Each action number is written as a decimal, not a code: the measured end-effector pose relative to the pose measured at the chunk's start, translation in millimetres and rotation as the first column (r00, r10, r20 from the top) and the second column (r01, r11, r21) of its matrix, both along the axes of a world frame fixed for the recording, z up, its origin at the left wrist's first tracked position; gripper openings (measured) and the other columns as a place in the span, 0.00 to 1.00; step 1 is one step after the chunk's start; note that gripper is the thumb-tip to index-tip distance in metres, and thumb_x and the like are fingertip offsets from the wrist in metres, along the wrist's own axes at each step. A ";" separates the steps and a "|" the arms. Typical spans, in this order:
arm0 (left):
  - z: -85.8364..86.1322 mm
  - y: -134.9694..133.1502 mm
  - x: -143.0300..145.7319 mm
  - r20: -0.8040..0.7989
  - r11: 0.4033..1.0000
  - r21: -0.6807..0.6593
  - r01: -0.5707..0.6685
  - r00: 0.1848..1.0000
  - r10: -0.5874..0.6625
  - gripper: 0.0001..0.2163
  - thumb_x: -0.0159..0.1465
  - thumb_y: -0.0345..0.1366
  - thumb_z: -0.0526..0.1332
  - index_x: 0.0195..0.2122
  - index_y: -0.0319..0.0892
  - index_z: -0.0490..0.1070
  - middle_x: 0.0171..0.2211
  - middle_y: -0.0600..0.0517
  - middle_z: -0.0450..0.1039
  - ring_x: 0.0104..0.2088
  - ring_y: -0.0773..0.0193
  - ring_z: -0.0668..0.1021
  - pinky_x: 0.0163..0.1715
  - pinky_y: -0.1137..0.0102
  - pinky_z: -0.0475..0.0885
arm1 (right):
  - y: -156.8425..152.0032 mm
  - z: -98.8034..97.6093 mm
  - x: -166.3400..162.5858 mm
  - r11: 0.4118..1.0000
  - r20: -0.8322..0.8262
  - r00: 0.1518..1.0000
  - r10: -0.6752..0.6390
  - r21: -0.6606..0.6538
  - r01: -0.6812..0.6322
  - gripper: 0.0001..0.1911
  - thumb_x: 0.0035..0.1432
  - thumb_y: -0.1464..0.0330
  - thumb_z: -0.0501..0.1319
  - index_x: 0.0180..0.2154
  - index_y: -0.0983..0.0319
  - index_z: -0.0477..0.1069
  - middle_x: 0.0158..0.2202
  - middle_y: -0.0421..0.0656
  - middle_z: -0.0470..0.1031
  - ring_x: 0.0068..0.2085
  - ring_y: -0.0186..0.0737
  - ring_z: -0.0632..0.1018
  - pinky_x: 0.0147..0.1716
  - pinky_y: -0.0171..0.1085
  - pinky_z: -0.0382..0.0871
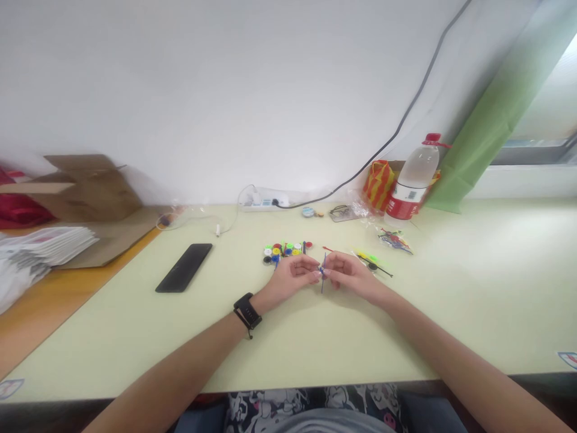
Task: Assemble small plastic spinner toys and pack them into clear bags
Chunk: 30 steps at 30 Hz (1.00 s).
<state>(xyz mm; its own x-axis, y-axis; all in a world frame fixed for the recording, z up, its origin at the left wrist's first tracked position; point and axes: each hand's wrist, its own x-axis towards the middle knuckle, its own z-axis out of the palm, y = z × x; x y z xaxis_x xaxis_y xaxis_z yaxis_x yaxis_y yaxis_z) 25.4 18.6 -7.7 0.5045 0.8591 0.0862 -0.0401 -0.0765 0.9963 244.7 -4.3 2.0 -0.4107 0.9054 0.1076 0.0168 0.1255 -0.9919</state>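
Observation:
Between my two hands, above the middle of the table, is a thin blue plastic piece (323,282) that looks like a small propeller, its long blades pointing up and down. My left hand (293,276) pinches it near its centre from the left, thumb against fingers. From the other side my right hand (349,278) pinches the same spot; the fingertips nearly meet. Just behind the left hand lies a cluster of small coloured wheel-like discs (276,249), partly hidden by it. Thin yellow and black plastic sticks (374,263) lie beyond the right hand, with a small red stick (327,248) nearby.
A black phone (184,268) lies at left, near a cardboard box (90,189) and stacked papers (49,246). Along the wall sits a power strip (264,201) with cables. A large water bottle (412,180) stands back right, by a bag of small parts (395,240).

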 end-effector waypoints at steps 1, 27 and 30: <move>-0.1 0.0 0.0 0.001 1.000 -0.001 0.003 1.000 -0.003 0.18 0.59 0.43 0.74 0.45 0.38 0.77 0.37 0.46 0.81 0.38 0.59 0.84 0.44 0.62 0.80 | 0.1 -0.3 -0.7 1.000 -0.001 1.000 0.000 -0.001 0.000 0.18 0.59 0.53 0.69 0.39 0.59 0.70 0.33 0.40 0.75 0.28 0.34 0.73 0.29 0.36 0.69; -2.2 2.3 0.1 0.022 0.999 -0.001 -0.043 0.999 0.043 0.17 0.59 0.43 0.74 0.44 0.39 0.76 0.36 0.48 0.80 0.37 0.60 0.83 0.41 0.64 0.79 | -6.1 13.5 2.3 0.998 0.009 0.998 -0.058 -0.031 0.058 0.19 0.61 0.53 0.66 0.48 0.57 0.72 0.34 0.40 0.75 0.28 0.36 0.73 0.32 0.39 0.70; -1.9 2.4 0.3 0.023 0.999 0.004 -0.047 0.999 0.047 0.18 0.59 0.44 0.74 0.44 0.39 0.77 0.36 0.48 0.80 0.37 0.59 0.83 0.41 0.64 0.80 | -6.9 13.8 1.8 0.999 0.036 0.998 -0.047 -0.020 0.047 0.19 0.62 0.53 0.66 0.48 0.56 0.73 0.32 0.40 0.75 0.28 0.37 0.74 0.33 0.40 0.71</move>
<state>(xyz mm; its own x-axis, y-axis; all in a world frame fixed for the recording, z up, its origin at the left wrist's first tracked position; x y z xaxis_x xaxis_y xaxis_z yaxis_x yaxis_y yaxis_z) 25.7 21.0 -9.7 0.4615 0.8814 0.1009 -0.0590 -0.0830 0.9948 246.5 -11.2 15.8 -0.3709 0.9257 0.0745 0.0577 0.1030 -0.9930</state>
